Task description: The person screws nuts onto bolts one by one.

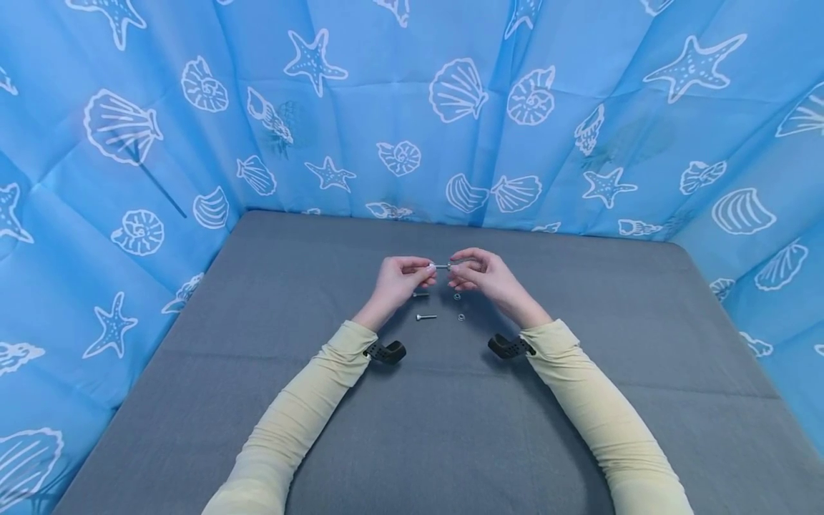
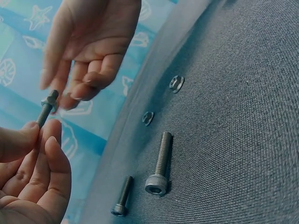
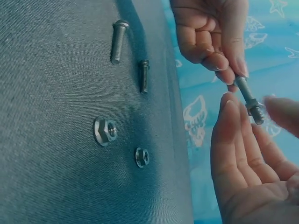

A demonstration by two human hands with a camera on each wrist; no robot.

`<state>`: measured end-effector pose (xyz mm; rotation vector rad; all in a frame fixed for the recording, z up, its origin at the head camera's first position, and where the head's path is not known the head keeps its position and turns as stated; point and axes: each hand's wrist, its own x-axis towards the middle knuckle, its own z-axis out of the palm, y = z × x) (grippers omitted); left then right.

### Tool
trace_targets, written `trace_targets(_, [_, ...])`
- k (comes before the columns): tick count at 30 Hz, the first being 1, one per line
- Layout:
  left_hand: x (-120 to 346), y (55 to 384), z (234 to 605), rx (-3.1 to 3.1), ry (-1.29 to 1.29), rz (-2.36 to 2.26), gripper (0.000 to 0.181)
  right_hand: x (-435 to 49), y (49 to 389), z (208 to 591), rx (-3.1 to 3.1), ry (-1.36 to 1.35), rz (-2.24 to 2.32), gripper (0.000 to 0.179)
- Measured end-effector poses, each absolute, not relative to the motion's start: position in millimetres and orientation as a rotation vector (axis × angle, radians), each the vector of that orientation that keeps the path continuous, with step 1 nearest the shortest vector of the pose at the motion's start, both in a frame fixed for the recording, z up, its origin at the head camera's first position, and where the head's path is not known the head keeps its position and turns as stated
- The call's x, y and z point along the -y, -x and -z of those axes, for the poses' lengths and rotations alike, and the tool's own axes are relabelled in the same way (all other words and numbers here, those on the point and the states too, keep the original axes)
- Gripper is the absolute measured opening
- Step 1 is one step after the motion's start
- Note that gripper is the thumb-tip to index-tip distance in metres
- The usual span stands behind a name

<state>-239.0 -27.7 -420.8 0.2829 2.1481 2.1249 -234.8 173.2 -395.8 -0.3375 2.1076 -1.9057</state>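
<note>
Above the grey table my left hand (image 1: 399, 279) pinches a socket-head bolt (image 2: 44, 115) by its head end, between thumb and fingers. The head is hidden in the grip, and the threaded end points toward my right hand (image 1: 489, 277). A flange nut (image 3: 252, 103) sits on the thread close to the bolt's tip. My right hand surrounds that end with loosely bent fingers. In the right wrist view its thumb (image 3: 280, 109) stands a little apart from the nut, blurred, while the fingertips are close on the other side.
On the grey cloth-covered table (image 1: 412, 429) lie two more socket-head bolts, a nearer bolt (image 1: 427, 317) and a farther bolt (image 1: 421, 294). To their right lie a nearer flange nut (image 1: 461, 317) and a farther flange nut (image 1: 457, 296). A blue shell-patterned curtain (image 1: 360, 107) hangs behind the table.
</note>
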Motion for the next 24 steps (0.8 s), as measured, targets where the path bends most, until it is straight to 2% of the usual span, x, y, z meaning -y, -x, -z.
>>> trace_targets(8, [25.7, 236.3, 415.8, -2.154, -0.281, -2.126, 0.023, -172.8, 236.8, 398.2, -2.159, 0.299, 1.849, 0.035])
trace_targets(18, [26.0, 240.4, 422.0, -2.169, -0.267, -2.117, 0.028, -171.4, 237.1, 401.0, -2.156, 0.342, 1.881, 0.032])
trace_targets(24, [27.1, 241.2, 420.5, -2.170, -0.284, -2.130, 0.028, -168.7, 238.1, 400.6, -2.132, 0.278, 1.867, 0.040])
